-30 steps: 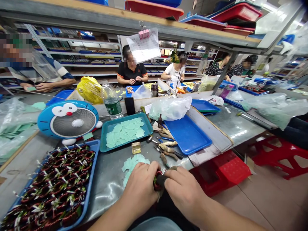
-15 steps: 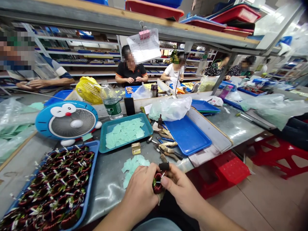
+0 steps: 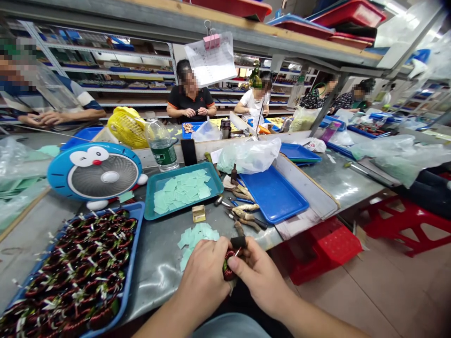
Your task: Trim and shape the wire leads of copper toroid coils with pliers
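My left hand (image 3: 203, 276) grips a copper-wound toroid coil (image 3: 229, 265) in its fingers, just above the metal bench. My right hand (image 3: 257, 277) pinches a small black-handled tool (image 3: 238, 242), whose thin metal tip reaches the coil's centre. The hand's fingers hide part of the coil. A loose pile of pale green paper pieces (image 3: 194, 241) lies just beyond my left hand.
A blue tray (image 3: 136, 230) of wound coils sits left. Beyond stand a teal tray (image 3: 183, 190) of green pieces, hand tools (image 3: 243, 213), a blue tray (image 3: 273, 195) and a fan (image 3: 94, 171). Co-workers (image 3: 190, 94) sit across the bench. Red stools stand right.
The black-handled tool has moved from across the coil's front to above it, its tip now at the coil. The view has shifted slightly, with the bench sliding left.
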Demonstrator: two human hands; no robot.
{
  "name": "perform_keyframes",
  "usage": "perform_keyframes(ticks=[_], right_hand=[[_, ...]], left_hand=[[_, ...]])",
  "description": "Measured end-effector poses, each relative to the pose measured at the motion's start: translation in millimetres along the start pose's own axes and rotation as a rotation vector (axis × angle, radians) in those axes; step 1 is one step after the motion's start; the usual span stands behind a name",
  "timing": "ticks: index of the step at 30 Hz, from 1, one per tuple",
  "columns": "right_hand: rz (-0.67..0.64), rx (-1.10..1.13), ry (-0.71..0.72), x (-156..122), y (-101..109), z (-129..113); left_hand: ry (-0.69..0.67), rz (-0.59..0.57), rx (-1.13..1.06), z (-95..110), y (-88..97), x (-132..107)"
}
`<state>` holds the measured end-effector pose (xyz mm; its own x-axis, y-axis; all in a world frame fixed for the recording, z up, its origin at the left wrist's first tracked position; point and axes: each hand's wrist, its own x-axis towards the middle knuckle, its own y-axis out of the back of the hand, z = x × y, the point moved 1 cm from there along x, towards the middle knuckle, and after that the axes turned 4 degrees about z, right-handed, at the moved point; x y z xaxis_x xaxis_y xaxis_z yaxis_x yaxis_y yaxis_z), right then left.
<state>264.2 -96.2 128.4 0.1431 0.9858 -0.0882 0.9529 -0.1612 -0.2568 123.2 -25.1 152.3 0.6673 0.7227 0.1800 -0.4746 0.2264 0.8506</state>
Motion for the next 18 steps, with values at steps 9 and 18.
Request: perform_keyframes(ticks=[9, 18], right_hand=[[-0.047, 0.033, -0.014, 6, -17, 3], [-0.171, -0.258, 0.078, 13, -33, 25]], left_hand=[[0.046, 0.041, -0.042, -20, 7.4, -11], [0.033, 0.242, -0.176, -69, -1.1, -44]])
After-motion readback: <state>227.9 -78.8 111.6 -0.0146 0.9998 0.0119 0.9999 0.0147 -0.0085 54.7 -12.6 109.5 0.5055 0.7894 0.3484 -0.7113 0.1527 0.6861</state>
